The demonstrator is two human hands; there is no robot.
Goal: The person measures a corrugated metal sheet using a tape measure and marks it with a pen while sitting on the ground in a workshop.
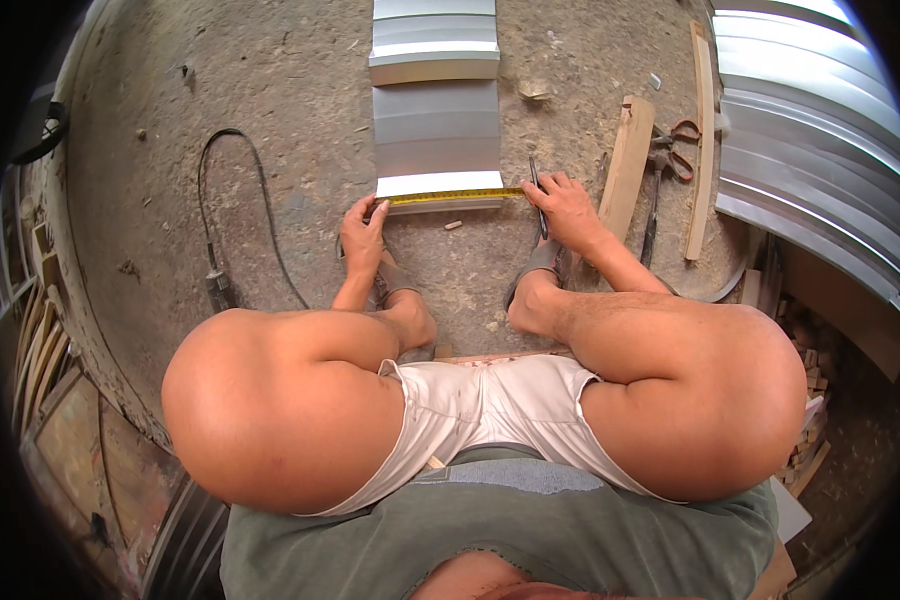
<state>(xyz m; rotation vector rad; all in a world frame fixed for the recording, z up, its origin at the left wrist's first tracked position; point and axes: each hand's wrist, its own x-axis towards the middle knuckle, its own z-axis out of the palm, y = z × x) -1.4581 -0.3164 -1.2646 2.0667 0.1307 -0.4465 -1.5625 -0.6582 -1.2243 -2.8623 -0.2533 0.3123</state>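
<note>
A yellow tape measure is stretched straight across the near end of a ribbed grey metal sheet. My left hand pinches the tape at the sheet's near left corner. At the right corner, my right hand is closed, its fingertips on the tape just past the edge. A thin dark pen-like tool sticks out of that same hand; its exact kind is not clear. The tape's case cannot be made out. A small pale stub lies on the floor just below the sheet.
To the right lie a wooden board, red-handled snips and a long wood strip. More ribbed metal sheets stand beyond them. At left, a black cable loops over the rough concrete floor. My sandalled feet are close below my hands.
</note>
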